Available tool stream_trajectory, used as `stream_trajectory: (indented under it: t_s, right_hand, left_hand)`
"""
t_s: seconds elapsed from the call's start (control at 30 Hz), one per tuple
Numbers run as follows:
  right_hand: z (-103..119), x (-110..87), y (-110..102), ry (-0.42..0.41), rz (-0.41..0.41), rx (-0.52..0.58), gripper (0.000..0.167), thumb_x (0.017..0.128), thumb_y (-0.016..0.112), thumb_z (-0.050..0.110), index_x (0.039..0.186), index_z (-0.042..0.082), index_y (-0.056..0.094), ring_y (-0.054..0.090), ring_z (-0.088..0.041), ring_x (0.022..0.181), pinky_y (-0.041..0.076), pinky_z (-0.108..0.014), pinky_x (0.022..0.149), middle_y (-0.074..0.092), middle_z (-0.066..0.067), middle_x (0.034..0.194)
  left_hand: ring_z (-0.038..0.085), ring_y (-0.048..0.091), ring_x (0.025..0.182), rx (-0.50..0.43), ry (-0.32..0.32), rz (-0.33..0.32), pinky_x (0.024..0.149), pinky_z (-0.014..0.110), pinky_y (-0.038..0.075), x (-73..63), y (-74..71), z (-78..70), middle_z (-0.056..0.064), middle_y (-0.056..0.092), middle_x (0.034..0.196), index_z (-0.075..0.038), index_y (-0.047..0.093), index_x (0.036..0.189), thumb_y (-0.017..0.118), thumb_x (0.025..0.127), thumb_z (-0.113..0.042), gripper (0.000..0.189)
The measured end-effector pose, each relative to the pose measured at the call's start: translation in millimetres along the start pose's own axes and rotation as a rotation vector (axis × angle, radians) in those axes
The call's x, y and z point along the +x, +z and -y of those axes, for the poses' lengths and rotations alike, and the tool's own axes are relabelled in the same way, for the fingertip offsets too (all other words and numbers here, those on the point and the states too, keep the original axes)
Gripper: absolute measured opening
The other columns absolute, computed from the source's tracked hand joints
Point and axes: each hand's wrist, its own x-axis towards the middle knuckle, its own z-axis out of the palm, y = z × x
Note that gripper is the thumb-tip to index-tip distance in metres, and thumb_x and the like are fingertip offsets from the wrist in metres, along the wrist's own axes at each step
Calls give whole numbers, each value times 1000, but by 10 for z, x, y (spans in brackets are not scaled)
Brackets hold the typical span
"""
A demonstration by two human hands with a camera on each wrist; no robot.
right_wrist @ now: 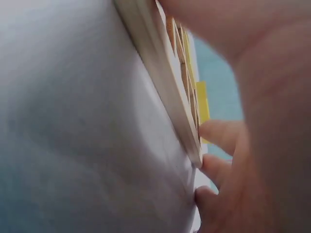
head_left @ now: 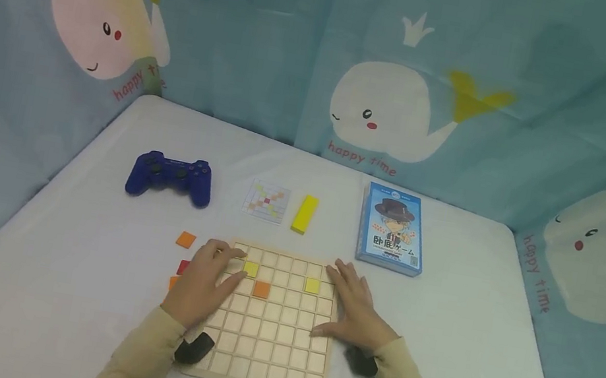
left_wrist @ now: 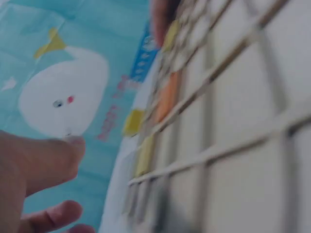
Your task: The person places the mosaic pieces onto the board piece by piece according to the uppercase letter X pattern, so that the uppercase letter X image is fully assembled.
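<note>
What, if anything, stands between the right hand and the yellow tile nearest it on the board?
Nothing visible: in the head view, only bare wooden board lies between the right hand and that yellow tile.

We see a pale wooden grid board [head_left: 266, 347] lying flat on the counter [head_left: 468, 350]. The left yellow tile [head_left: 251, 268] and right yellow tile [head_left: 312, 285] share its second row; an orange tile [head_left: 261, 290] sits diagonally nearer us.

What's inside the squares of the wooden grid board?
Two yellow tiles and one orange tile show in the board. In the head view, the left hand and right hand cover some squares, hiding any contents.
</note>
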Motion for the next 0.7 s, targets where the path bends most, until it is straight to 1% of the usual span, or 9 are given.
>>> stream_trajectory:
  t_s: [0.07, 0.13, 0.2, 0.27, 0.33, 0.4, 0.47, 0.6, 0.7]
  right_hand:
    - [-32, -26, -15, -12, 9, 0, 127, 58, 82, 60, 154, 11, 15, -2, -33, 147, -1, -54, 116, 4, -11, 161]
    - [-58, -29, -40, -33, 24, -11, 129, 56, 82, 61, 154, 11, 14, -2, -33, 147, 0, -54, 116, 3, -11, 161]
    - [-63, -15, -76, -56, 52, -18, 131, 55, 82, 61, 154, 11, 13, -1, -33, 147, 2, -54, 117, 4, -11, 161]
    - [-74, 8, -121, -74, 94, -33, 132, 53, 82, 62, 154, 11, 13, -1, -33, 147, 3, -53, 117, 5, -10, 161]
    - [-74, 40, -162, -93, 134, -45, 134, 52, 83, 62, 154, 12, 12, -1, -33, 147, 3, -53, 117, 5, -8, 161]
    - [-78, 75, -190, -107, 163, -67, 135, 51, 82, 63, 154, 13, 12, -2, -33, 147, 3, -53, 117, 5, -6, 161]
    - [-89, 109, -203, -121, 171, -90, 135, 50, 81, 64, 154, 13, 12, -1, -32, 147, 4, -52, 118, 6, -5, 161]
    - [-130, 140, -199, -128, 157, -107, 135, 49, 79, 67, 154, 14, 13, 0, -31, 148, 4, -51, 118, 9, -3, 161]
    - [-162, 125, -185, -123, 141, -85, 134, 49, 79, 67, 154, 14, 16, 1, -31, 148, 4, -53, 117, 11, -3, 161]
  left_hand:
    - [29, 53, 95, 35, -43, -17, 80, 45, 48, 65, -162, 55, 15, 52, 108, -7, 62, 118, 72, 85, -20, 37]
    - [34, 53, 97, 86, -126, -4, 83, 50, 47, 124, -353, 132, 19, 51, 110, -4, 60, 121, 73, 84, -19, 42]
    - [39, 52, 100, 161, -235, 48, 86, 54, 46, 154, -539, 230, 24, 49, 115, -1, 56, 125, 73, 83, -19, 49]
    - [43, 50, 103, 222, -336, 118, 88, 58, 45, 169, -658, 333, 28, 46, 119, 3, 51, 129, 73, 82, -20, 56]
    - [47, 48, 106, 260, -392, 187, 91, 61, 43, 165, -713, 431, 32, 44, 122, 6, 47, 131, 73, 82, -22, 61]
    - [47, 48, 107, 252, -412, 235, 92, 61, 42, 149, -706, 512, 33, 44, 122, 7, 47, 131, 73, 83, -23, 62]
    - [45, 49, 106, 224, -415, 253, 93, 60, 42, 131, -667, 562, 31, 46, 121, 5, 50, 128, 72, 84, -24, 57]
    - [41, 52, 101, 189, -400, 238, 93, 58, 43, 117, -585, 601, 24, 48, 116, -2, 57, 122, 72, 85, -21, 44]
    - [36, 54, 96, 193, -361, 217, 91, 56, 45, 130, -547, 596, 20, 52, 111, -3, 60, 118, 72, 85, -18, 39]
